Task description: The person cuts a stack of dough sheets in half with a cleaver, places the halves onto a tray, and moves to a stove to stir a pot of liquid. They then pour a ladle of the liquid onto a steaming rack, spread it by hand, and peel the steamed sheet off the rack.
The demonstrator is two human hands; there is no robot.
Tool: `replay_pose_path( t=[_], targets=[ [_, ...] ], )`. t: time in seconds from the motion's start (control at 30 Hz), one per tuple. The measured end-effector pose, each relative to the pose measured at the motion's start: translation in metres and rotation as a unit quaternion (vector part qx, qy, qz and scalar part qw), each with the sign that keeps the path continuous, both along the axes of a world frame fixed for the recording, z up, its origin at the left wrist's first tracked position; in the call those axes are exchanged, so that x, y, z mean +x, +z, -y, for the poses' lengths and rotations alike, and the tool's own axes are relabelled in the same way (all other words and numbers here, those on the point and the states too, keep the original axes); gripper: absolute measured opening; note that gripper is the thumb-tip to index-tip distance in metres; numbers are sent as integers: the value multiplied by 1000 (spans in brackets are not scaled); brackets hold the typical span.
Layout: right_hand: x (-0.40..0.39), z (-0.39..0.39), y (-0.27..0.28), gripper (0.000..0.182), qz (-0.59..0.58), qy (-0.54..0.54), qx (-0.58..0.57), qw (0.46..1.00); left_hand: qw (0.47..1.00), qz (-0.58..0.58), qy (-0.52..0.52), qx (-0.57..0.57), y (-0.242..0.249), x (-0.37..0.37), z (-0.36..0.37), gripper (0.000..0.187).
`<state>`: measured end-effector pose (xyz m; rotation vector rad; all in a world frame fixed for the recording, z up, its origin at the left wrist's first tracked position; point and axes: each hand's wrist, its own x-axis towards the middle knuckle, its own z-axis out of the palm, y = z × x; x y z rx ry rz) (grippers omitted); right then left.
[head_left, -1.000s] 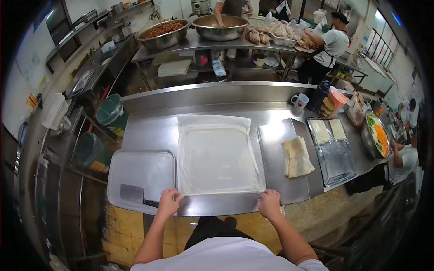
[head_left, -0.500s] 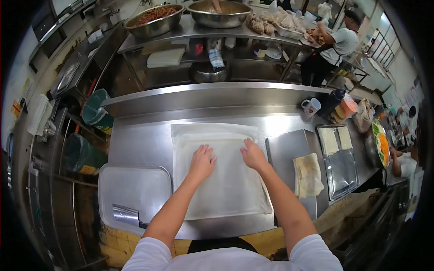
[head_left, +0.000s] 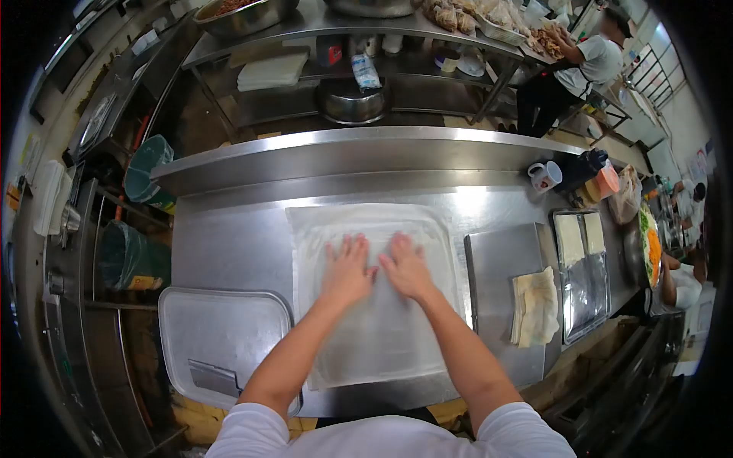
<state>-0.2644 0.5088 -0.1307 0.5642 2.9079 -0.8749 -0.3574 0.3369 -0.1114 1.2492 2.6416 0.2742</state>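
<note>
A thin, whitish, see-through sheet (head_left: 382, 343) lies over a flat rectangular board or tray on the steel table, its edges reaching past the rounded rim beneath. My left hand (head_left: 349, 271) rests on the sheet's upper middle, fingers spread and slightly blurred. Close to its right, my right hand (head_left: 405, 269) also lies palm-down with fingers apart. Neither hand grips anything. To the left is a pale rectangular tray (head_left: 229, 317) with a cleaver (head_left: 213, 377) lying in it. On the right, a folded cream-coloured stack (head_left: 536, 309) sits on a steel block (head_left: 500, 259).
A shallow metal tray (head_left: 586, 301) with pale rectangular sheets stands right of the block. Behind it are a white mug (head_left: 544, 177), a dark bottle (head_left: 582, 169) and a bowl of cut vegetables (head_left: 640, 248). A raised steel ledge (head_left: 366, 156) borders the back. Co-workers stand at right.
My hands have come closer together on the sheet, mainly the right one moving leftward. The sheet looks smoother at its upper edge. The view has shifted slightly downward.
</note>
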Motion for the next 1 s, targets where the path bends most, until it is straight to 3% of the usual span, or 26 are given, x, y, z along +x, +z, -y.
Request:
replay_pose_path(
  t=[0.1, 0.2, 0.33, 0.4, 0.5, 0.53, 0.63, 0.73, 0.83, 0.93, 1.0],
  targets=[
    [34, -58, -2, 85, 29, -68, 151, 986, 997, -17, 69, 7, -4, -33, 58, 66],
    [26, -87, 40, 74, 122, -37, 248, 960, 992, -62, 114, -7, 11, -59, 79, 60],
    [-16, -116, 31, 47, -50, -73, 208, 974, 970, -97, 201, 95, 9, -104, 61, 49],
    [-31, -127, 12, 33, -100, -79, 213, 969, 963, -81, 242, 83, -1, -121, 52, 43],
    [-36, -128, 15, 25, 1, -88, 257, 962, 957, -49, 259, 120, -11, -138, 55, 29],
    [-34, -128, 18, 21, -55, -95, 258, 960, 955, -36, 257, 142, -12, -141, 56, 24],
    [-8, -124, 30, 11, -186, -100, 242, 947, 900, -25, 286, 329, 9, -118, 71, 14],
    [38, -117, 44, 7, -236, -74, 204, 947, 899, -22, 243, 364, 33, -76, 105, 18],
    [94, -100, 39, 10, -220, -38, 179, 958, 940, -10, 165, 300, 25, -35, 150, 29],
    [127, -83, 30, 14, -124, -21, 177, 976, 970, 17, 112, 213, 28, -3, 166, 37],
    [124, -71, 31, 19, -167, -26, 161, 972, 980, -1, 97, 172, 37, 13, 159, 41]
  ],
)
